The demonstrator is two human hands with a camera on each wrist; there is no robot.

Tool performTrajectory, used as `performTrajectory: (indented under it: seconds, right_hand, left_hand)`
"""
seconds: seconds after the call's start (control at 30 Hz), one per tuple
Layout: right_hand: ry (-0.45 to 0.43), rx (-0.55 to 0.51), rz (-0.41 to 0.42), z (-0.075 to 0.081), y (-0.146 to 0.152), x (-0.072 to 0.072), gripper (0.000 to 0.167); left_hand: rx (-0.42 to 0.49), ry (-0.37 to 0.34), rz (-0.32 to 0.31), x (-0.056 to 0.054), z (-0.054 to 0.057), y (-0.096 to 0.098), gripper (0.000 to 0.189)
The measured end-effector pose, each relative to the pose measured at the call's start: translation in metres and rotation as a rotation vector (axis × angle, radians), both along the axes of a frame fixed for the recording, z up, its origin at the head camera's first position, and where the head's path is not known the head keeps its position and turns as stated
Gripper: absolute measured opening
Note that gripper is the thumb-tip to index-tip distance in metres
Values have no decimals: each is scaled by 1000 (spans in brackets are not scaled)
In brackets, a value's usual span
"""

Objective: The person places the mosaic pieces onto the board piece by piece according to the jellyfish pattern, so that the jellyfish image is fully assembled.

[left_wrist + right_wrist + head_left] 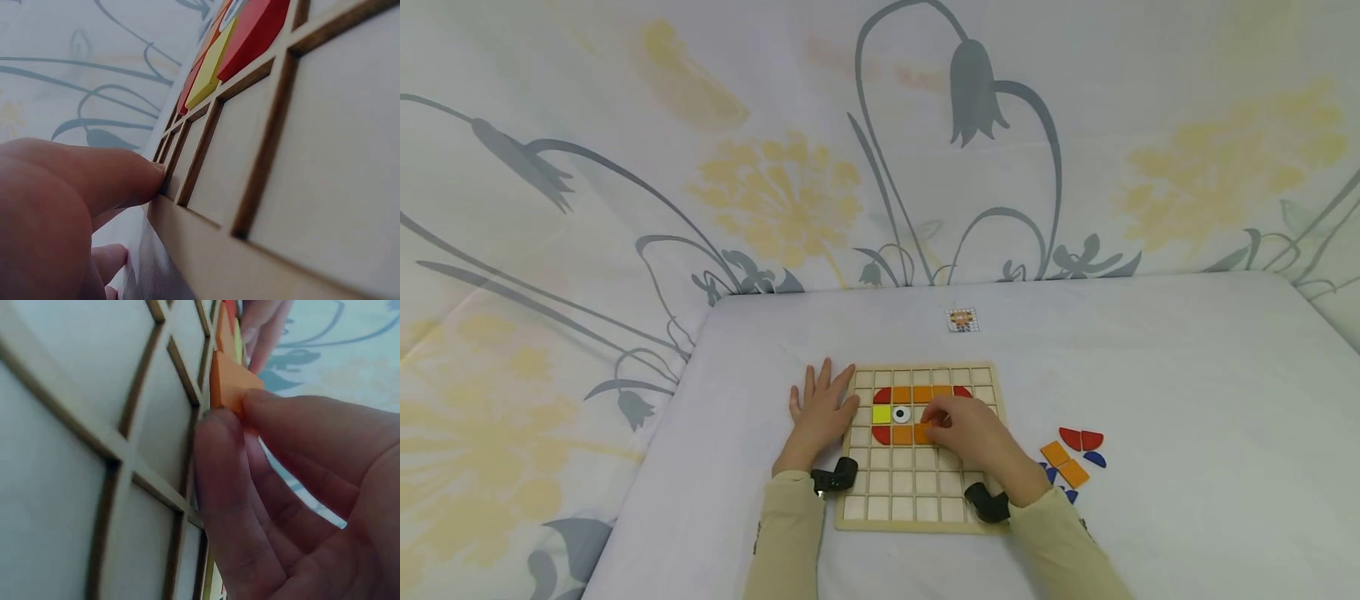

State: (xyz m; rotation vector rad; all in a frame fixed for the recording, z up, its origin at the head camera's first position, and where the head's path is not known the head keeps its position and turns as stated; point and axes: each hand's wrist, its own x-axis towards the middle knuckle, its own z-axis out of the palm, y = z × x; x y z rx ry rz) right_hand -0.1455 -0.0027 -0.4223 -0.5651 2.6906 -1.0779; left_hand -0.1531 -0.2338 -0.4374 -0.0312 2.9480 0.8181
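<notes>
A wooden grid board (917, 527) lies on the white-covered table. My right hand (973, 433) pinches an orange square tile (231, 384) between thumb and finger, tilted over the board in the row below the eye tile. With straight, spread fingers, my left hand (820, 415) rests at the board's left edge, its thumb touching the frame in the left wrist view. In the grid sit a yellow square (882, 414), a round white-and-black eye tile (901, 414), red rounded corner pieces (882, 435) and several orange squares (922, 394). My right hand covers some cells.
Right of the board lie two loose red pieces (1081, 439), two orange squares (1072, 473) and several blue pieces (1095, 459), some partly behind the right wrist. A small printed pattern card (962, 320) lies beyond the board. Flower-printed cloth (925, 200) hangs behind the table.
</notes>
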Motion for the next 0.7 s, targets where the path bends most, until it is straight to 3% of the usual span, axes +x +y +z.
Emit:
performTrajectory:
  seconds: [0.33,0.57,0.7]
  right_hand:
    - [84,73,-38,-3,-7,6,5]
    - [52,31,-61,2,-1,7,4]
    - [51,32,-23,6,8,7,5]
  left_hand:
    - [-3,14,-6,0,-2,0,49]
    - [21,12,-6,0,-3,1,50]
    - [9,16,0,1,-4,0,50]
